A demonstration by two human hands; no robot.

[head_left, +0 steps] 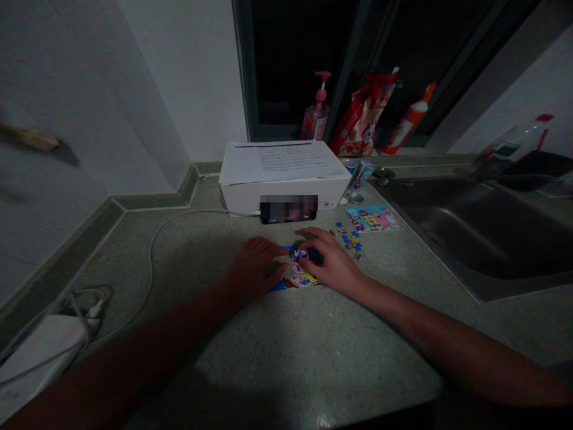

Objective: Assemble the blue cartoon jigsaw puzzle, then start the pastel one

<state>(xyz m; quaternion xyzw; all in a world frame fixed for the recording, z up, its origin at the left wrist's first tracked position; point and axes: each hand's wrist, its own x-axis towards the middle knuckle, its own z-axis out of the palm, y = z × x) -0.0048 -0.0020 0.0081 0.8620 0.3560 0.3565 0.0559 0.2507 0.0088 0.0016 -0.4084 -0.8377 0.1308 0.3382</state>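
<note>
A small, brightly coloured jigsaw puzzle lies on the counter between my two hands, partly covered by them. My left hand rests at its left side, index finger and thumb stretched apart at the edge. From the other side, my right hand bends its thumb and index finger around a small blue and white puzzle piece over the upper part. Loose blue and yellow puzzle pieces lie to the right of my right hand. Behind those is a colourful picture card or second puzzle.
A phone leans on a white box topped with printed paper; its white cable runs left to a white power strip. A can stands by the sink. Bottles and a red bag line the windowsill.
</note>
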